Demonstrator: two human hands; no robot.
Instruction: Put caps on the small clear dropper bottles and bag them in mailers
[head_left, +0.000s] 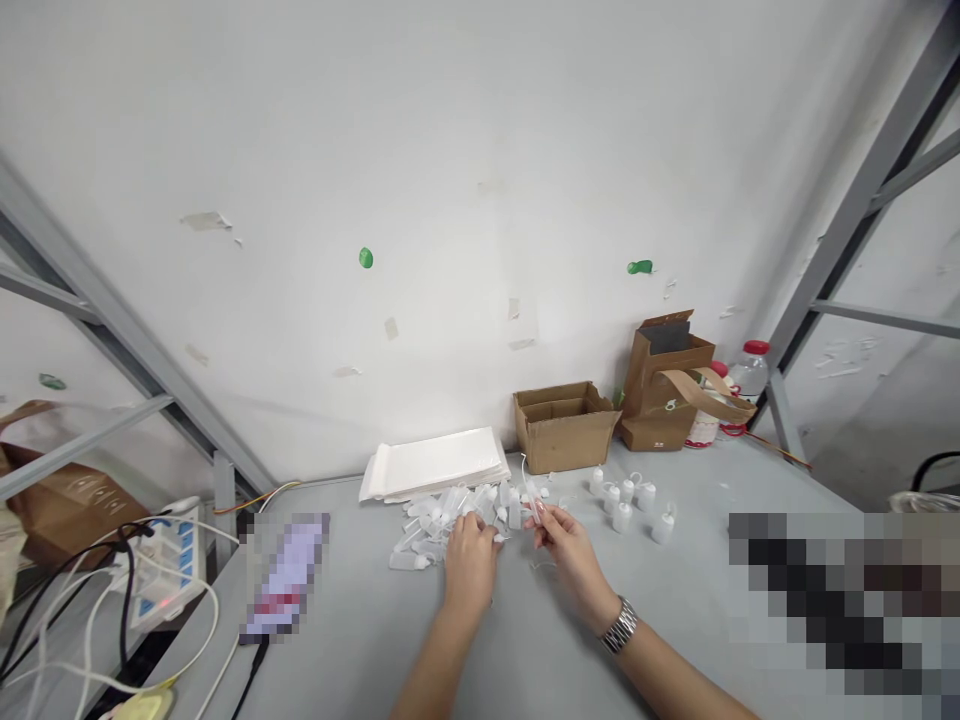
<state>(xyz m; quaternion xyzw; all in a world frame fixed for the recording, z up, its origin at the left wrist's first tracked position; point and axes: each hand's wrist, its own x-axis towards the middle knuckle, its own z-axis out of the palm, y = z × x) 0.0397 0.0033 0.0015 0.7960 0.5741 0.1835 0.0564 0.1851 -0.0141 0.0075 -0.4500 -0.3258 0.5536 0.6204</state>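
A heap of small translucent plastic bottles (411, 562) with white caps lies in the middle of the grey table. At the heap's near edge is my left hand (471, 560), its fingers curled downward. A small white tip (502, 538) pokes out by its thumb; the rest of what it grips is hidden. To the right, my right hand (568, 550) pinches a small translucent plastic piece (533, 508) between thumb and fingers, and a thin white strand rises above it. Several small white-capped bottles (621, 517) stand upright right of this hand, some with a loop on top.
Behind the heap lie stacked white padded envelopes (439, 462) and an open cardboard box (568, 440). A brown paper bag (660, 390) and a red-lidded jar (750, 370) stand back right. A blurred-out phone (289, 580), a power strip (169, 565) and cables occupy the left.
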